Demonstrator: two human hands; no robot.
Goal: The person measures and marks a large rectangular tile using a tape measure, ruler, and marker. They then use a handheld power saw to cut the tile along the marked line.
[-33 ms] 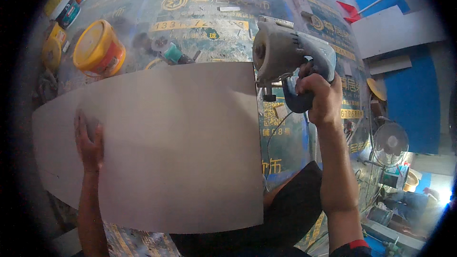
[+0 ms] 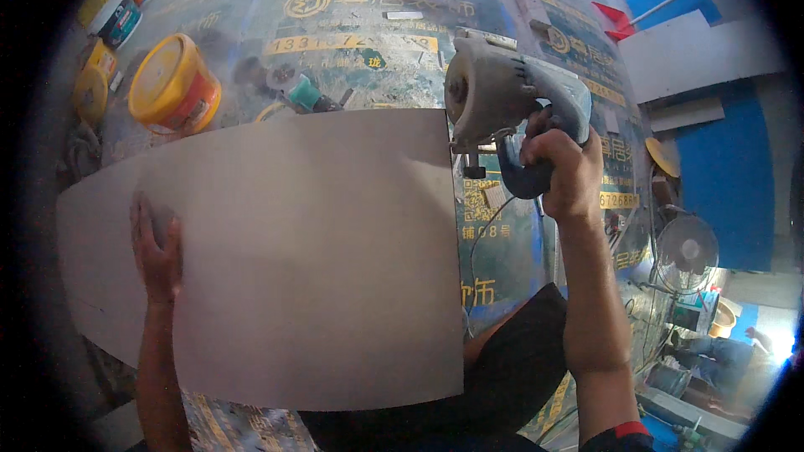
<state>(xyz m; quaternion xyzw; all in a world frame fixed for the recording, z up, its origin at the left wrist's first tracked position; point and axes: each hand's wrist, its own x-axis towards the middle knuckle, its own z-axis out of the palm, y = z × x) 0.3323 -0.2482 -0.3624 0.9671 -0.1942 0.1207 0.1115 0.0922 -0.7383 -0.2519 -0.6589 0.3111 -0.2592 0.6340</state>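
Note:
A large pale slab (image 2: 327, 259), smooth like a tile, spans the middle and left of the view. My left hand (image 2: 157, 255) lies flat on its left part, fingers stretched out. At the slab's far right corner, my right hand (image 2: 571, 169) is wrapped round the handle of a grey handheld power saw (image 2: 494, 84). The saw's left side stands against or just beside the slab's right edge; whether its blade touches cannot be seen. A thin cord (image 2: 476, 243) runs over the floor below the saw.
A yellow bucket (image 2: 172, 88) and an angle grinder (image 2: 301, 92) lie beyond the slab. More tubs (image 2: 117, 17) stand far left. At right are a fan (image 2: 688, 251), a red dustpan (image 2: 615, 21) and white boards (image 2: 703, 54). Printed sheeting (image 2: 385, 75) covers the floor.

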